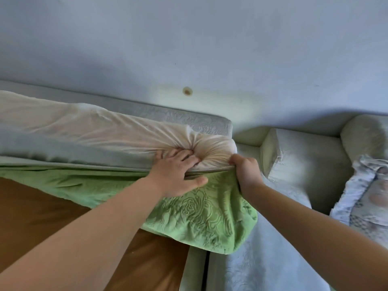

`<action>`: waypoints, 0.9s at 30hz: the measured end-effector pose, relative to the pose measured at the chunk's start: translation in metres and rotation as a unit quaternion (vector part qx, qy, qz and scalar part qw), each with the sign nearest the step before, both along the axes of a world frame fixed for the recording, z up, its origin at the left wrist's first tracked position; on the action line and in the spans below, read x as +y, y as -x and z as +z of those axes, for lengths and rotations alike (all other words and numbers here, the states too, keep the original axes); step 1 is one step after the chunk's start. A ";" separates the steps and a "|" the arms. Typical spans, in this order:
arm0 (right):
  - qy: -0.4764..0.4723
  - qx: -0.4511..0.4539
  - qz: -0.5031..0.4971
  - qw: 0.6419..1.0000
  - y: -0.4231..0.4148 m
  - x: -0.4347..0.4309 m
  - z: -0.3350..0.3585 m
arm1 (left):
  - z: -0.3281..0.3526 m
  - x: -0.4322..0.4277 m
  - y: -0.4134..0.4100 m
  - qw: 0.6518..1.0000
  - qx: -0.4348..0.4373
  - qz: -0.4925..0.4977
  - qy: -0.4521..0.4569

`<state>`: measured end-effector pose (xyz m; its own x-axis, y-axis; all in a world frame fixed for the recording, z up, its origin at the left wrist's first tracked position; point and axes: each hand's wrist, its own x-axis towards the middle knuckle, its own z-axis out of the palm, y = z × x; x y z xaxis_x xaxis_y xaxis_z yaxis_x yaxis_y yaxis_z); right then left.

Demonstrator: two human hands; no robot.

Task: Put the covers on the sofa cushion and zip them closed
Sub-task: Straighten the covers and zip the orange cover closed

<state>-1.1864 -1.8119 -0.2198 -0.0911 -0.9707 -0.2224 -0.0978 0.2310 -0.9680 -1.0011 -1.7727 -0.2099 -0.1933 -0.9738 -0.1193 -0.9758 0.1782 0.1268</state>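
A long sofa cushion in a cream inner casing lies on its side across the left and middle. A green cover embossed with roses hangs below it, its open edge running along the cushion's underside. My left hand presses its fingers into the cushion's gathered end, thumb resting on the green cover. My right hand is fisted on the cover's edge at the cushion's right corner. I cannot make out the zip slider.
A brown wooden sofa base shows below the cover. A pale green sofa seat with its armrest lies to the right, with a floral frilled pillow at far right. A blue-grey wall rises behind.
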 end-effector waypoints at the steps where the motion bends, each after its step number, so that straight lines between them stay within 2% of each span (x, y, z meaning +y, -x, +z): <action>1: -0.011 -0.004 -0.022 1.000 -0.006 -0.007 0.004 | 0.004 0.002 0.001 1.000 -0.024 -0.001 -0.008; 4: -0.030 0.030 -0.047 0.998 -0.016 -0.028 0.009 | 0.008 0.006 0.008 0.999 -0.043 -0.004 0.010; 8: 0.022 0.119 -0.014 0.993 -0.021 -0.045 0.005 | 0.020 -0.013 0.005 0.996 0.077 0.040 -0.003; 11: 0.074 0.124 0.029 0.989 -0.015 -0.040 -0.004 | 0.025 -0.028 0.004 0.997 0.079 0.021 -0.012; 13: 0.091 0.106 0.077 0.987 -0.007 -0.036 -0.003 | 0.033 -0.034 0.004 0.992 0.107 0.036 -0.061; 14: 0.085 0.091 0.109 0.986 -0.004 -0.034 0.000 | 0.039 -0.036 0.003 0.982 0.154 0.057 -0.097; 16: 0.048 0.046 0.159 0.985 0.002 -0.031 0.006 | 0.050 -0.044 0.003 0.936 0.282 0.122 -0.172; 17: 0.029 0.036 0.174 0.984 0.004 -0.028 0.007 | 0.056 -0.048 0.003 0.913 0.315 0.161 -0.201; 19: 0.010 0.042 0.182 0.982 0.007 -0.021 0.009 | 0.067 -0.048 0.005 0.887 0.315 0.200 -0.272; 21: 0.000 0.040 0.184 0.982 0.008 -0.016 0.007 | 0.073 -0.052 0.007 0.882 0.281 0.201 -0.321; 23: -0.006 0.045 0.171 0.984 0.004 -0.013 0.006 | 0.081 -0.052 0.012 0.894 0.268 0.190 -0.305; 25: -0.011 0.061 0.157 0.986 -0.002 -0.009 0.006 | 0.086 -0.054 0.017 0.949 0.195 0.150 -0.195; 27: -0.017 0.065 0.143 0.987 -0.005 -0.003 0.005 | 0.085 -0.055 0.021 0.984 0.106 0.099 -0.099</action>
